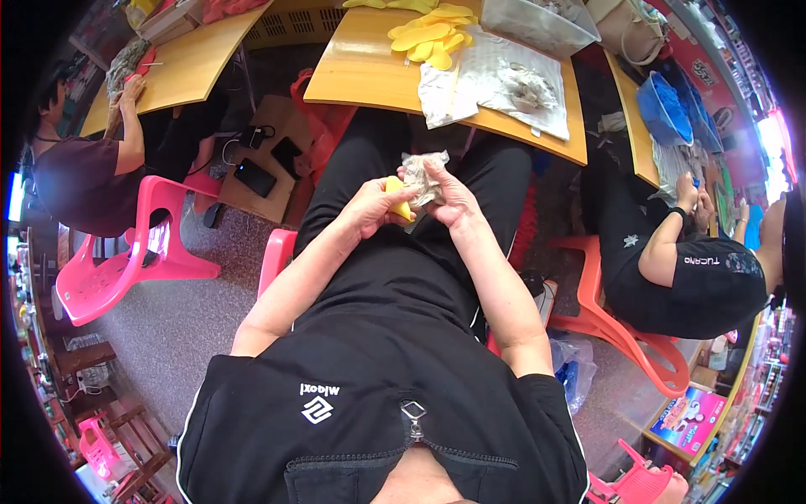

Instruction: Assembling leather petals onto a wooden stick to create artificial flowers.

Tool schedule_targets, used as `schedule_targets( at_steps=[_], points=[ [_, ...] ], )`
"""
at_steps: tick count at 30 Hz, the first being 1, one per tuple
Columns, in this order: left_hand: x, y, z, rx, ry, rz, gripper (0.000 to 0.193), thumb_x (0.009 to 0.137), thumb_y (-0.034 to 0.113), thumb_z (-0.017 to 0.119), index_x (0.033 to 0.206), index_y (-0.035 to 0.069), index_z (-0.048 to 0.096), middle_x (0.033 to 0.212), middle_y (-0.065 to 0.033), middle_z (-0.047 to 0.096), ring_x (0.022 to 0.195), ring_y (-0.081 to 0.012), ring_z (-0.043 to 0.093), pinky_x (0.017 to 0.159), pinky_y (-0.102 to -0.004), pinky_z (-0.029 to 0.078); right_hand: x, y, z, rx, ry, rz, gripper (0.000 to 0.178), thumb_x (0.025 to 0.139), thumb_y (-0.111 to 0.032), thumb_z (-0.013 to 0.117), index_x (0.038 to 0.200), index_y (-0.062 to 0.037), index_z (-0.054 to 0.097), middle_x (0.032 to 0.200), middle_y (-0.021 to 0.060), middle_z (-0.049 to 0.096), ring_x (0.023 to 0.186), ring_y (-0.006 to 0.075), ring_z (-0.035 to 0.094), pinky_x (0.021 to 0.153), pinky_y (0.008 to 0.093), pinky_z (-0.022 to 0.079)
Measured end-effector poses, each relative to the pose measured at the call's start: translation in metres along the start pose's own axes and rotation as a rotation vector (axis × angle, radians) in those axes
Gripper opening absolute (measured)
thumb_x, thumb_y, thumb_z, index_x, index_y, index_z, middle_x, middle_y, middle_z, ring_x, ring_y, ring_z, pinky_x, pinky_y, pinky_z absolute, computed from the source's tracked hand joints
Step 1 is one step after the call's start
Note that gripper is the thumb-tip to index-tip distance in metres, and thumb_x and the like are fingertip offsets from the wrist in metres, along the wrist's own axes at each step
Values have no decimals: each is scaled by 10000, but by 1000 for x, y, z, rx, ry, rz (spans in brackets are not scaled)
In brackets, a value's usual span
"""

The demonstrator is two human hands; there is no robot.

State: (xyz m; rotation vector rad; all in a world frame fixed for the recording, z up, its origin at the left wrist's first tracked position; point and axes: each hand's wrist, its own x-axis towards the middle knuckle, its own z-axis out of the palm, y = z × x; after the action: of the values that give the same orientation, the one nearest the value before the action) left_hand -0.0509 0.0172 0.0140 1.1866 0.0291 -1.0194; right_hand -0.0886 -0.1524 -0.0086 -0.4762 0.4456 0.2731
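Note:
Above my lap, both hands are close together just in front of the table edge. My left hand [374,207] is closed on a soft yellow piece [396,198], pinched between thumb and fingers. In my right hand [454,198] is a crumpled whitish-grey wad [424,175], perhaps in clear film; its exact kind I cannot make out. The wad sits right beside the yellow piece, and whether they are joined is unclear. On the table lie several flat yellow sole-shaped pieces [431,35] and a heap of similar greyish wads [526,86] on a white sheet [495,57].
A wooden table [357,71] stands before me, with a clear plastic bin [541,27] at its back. Co-workers sit left [92,181] and right [705,277] at their own tables. A pink chair [138,252] is left, an orange chair [592,311] right. Phones [255,178] lie on a low board.

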Motion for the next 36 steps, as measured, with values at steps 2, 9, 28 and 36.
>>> schedule_targets(
  at_steps=[2,9,28,36],
  points=[
    [0,0,-1,-11,0,10,229,830,162,697,993,45,587,862,-60,655,696,-151,659,571,-265,551,1,0,-1,-11,-5,5,325,848,-184,662,1116,-27,566,1060,133,641,970,262,632,843,395,524],
    [3,-3,-9,28,-30,31,217,839,97,671,1026,33,581,892,-61,648,695,-152,653,598,-279,564,0,-5,-1,-7,-58,-61,292,866,-127,609,1138,-30,562,1064,119,640,984,253,625,885,415,504],
    [-3,14,-16,-313,-88,73,263,851,163,667,1049,16,578,981,-87,631,884,-190,639,762,-309,566,-23,-24,5,39,-133,-151,366,833,-190,647,1180,-96,579,1114,65,642,1029,201,606,910,422,466],
    [3,17,-45,-455,47,103,202,848,82,661,1023,41,571,998,-82,635,897,-179,643,726,-267,578,-30,-12,26,-329,13,-284,196,794,-4,686,979,-34,627,883,29,658,773,126,626,694,265,504]
  ],
)
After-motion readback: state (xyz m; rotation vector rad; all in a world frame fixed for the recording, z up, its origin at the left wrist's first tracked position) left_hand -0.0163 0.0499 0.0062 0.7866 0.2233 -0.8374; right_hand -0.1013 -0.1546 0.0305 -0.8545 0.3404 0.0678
